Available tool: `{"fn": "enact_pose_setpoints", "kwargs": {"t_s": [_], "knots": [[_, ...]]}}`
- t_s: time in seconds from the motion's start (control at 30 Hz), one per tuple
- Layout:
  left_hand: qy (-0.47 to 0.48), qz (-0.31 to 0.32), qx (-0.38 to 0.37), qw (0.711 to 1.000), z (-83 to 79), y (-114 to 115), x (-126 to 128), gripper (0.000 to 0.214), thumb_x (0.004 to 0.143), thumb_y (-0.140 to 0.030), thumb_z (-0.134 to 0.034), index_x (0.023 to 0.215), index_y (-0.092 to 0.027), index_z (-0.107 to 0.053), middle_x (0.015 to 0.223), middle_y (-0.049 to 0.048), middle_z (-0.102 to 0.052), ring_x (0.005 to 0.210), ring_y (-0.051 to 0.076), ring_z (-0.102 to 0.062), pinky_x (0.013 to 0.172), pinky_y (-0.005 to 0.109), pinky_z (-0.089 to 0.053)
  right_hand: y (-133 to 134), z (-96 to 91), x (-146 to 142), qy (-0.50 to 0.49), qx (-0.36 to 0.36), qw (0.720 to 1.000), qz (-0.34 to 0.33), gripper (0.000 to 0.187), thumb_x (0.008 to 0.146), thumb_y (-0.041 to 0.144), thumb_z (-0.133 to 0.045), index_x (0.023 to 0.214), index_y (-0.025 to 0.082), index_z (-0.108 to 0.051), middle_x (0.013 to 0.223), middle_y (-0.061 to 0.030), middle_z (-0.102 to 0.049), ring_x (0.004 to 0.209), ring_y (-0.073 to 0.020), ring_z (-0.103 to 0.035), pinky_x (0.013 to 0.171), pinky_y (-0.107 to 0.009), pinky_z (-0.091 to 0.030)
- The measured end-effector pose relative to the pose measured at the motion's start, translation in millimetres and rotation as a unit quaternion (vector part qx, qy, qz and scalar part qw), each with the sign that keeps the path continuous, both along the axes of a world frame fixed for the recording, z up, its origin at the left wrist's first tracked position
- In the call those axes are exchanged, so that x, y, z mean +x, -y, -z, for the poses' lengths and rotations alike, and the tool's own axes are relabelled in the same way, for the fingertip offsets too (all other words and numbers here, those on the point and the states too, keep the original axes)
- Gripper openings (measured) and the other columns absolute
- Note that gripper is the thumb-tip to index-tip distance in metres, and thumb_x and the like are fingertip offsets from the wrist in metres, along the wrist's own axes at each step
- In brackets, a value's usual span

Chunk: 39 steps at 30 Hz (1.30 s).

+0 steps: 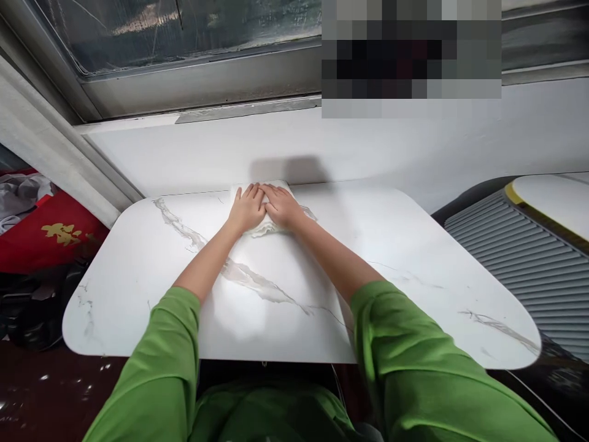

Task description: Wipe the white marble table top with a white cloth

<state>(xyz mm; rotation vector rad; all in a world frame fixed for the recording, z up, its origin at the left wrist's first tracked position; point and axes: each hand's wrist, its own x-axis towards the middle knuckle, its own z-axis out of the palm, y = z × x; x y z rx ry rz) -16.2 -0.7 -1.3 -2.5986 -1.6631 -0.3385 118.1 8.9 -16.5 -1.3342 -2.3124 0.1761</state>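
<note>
A white cloth or paper towel (265, 229) lies on the white marble-patterned table (294, 334), close to its far edge by the wall. My left hand (247, 207) rests on it with the fingers stretched out and the palm down. Beside it, my right hand (281, 205) is laid flat on the same cloth, and the two hands touch at the thumbs and fingertips. Most of the cloth is covered by the hands; a crumpled near edge shows below them. Neither hand grips it.
Behind the table rises a white wall (207, 150) under a window (193, 37). At the left stands a red bag (50, 236) with gold print, above black items (37, 304). A grey ribbed appliance (515, 258) is at the right. Part of the upper right is pixelated.
</note>
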Motion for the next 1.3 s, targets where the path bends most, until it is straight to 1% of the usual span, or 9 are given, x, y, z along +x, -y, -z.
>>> {"fn": "enact_pose_setpoints", "kwargs": {"t_s": [0.13,0.27,0.47,0.63,0.77,0.87,0.97,1.17,1.3], "knots": [[0.001,-0.018,0.002,1.000,1.2,-1,7,0.049,0.093,-0.020,-0.033,0.140,-0.009,-0.038,0.150,0.0123,-0.034,0.140,0.024,-0.028,0.116,0.045,-0.016,-5,1.9,6,-0.009,0.000,1.000,-0.004,0.058,0.082,0.017,-0.030,0.138,0.006,-0.040,0.143,-0.0135,-0.045,0.134,-0.0241,-0.038,0.113,-0.044,-0.025],[0.008,-0.026,0.001,1.000,3.4,21,13,0.050,0.094,-0.026,-0.035,0.142,-0.010,-0.036,0.153,0.0136,-0.026,0.142,0.026,-0.023,0.115,0.048,-0.016,21,2.7,16,0.010,-0.010,1.000,0.006,0.059,0.084,0.018,-0.030,0.141,0.006,-0.036,0.148,-0.0139,-0.039,0.138,-0.0231,-0.032,0.114,-0.044,-0.023],[0.003,0.051,-0.011,0.999,5.1,110,30,0.052,0.096,-0.029,-0.031,0.143,-0.007,-0.033,0.152,0.0151,-0.027,0.142,0.026,-0.022,0.117,0.049,-0.011,121,5.3,49,0.057,0.032,0.998,-0.019,0.057,0.088,0.022,-0.029,0.143,0.006,-0.034,0.148,-0.0148,-0.038,0.140,-0.0245,-0.029,0.115,-0.046,-0.024],[-0.016,0.150,-0.011,0.989,-0.4,196,40,0.056,0.097,-0.032,-0.026,0.144,0.000,-0.028,0.152,0.0206,-0.024,0.143,0.032,-0.013,0.115,0.054,-0.010,220,5.7,69,0.061,0.077,0.995,-0.031,0.062,0.090,0.021,-0.032,0.150,0.013,-0.017,0.151,-0.0136,-0.033,0.143,-0.0252,-0.022,0.114,-0.050,-0.026],[-0.032,0.204,-0.027,0.978,-5.3,216,46,0.058,0.097,-0.032,-0.028,0.144,0.001,-0.027,0.152,0.0219,-0.022,0.144,0.032,-0.011,0.114,0.054,-0.010,247,2.3,79,0.023,0.038,0.999,-0.017,0.066,0.087,0.020,-0.035,0.150,0.017,-0.015,0.152,-0.0105,-0.033,0.142,-0.0241,-0.022,0.114,-0.051,-0.026],[-0.035,0.201,-0.036,0.978,-3.2,194,55,0.058,0.096,-0.032,-0.029,0.143,0.001,-0.029,0.151,0.0223,-0.024,0.143,0.032,-0.013,0.115,0.053,-0.010,221,6.6,87,-0.035,-0.007,0.999,0.013,0.060,0.083,0.021,-0.037,0.142,0.021,-0.031,0.148,-0.0074,-0.039,0.140,-0.0250,-0.028,0.112,-0.052,-0.028],[-0.034,0.189,-0.046,0.980,0.7,143,66,0.055,0.095,-0.031,-0.030,0.142,-0.002,-0.033,0.151,0.0197,-0.029,0.143,0.030,-0.017,0.115,0.051,-0.011,169,12.6,92,-0.063,-0.032,0.994,0.088,0.054,0.078,0.023,-0.040,0.131,0.019,-0.045,0.147,-0.0103,-0.041,0.140,-0.0300,-0.028,0.109,-0.055,-0.031],[-0.011,0.167,-0.047,0.985,1.0,21,87,0.052,0.095,-0.026,-0.030,0.143,-0.006,-0.033,0.150,0.0123,-0.034,0.141,0.022,-0.025,0.117,0.040,-0.011,53,9.1,91,-0.043,-0.015,0.988,0.149,0.054,0.079,0.017,-0.034,0.132,0.015,-0.046,0.142,-0.0104,-0.047,0.137,-0.0280,-0.034,0.112,-0.051,-0.027],[0.010,0.114,-0.033,0.993,1.6,-17,96,0.049,0.095,-0.024,-0.031,0.140,-0.009,-0.038,0.148,0.0097,-0.038,0.139,0.020,-0.028,0.117,0.039,-0.014,5,5.4,94,-0.064,0.006,0.989,0.130,0.052,0.078,0.016,-0.034,0.126,0.017,-0.052,0.131,-0.0084,-0.057,0.128,-0.0265,-0.044,0.109,-0.049,-0.032]]}}
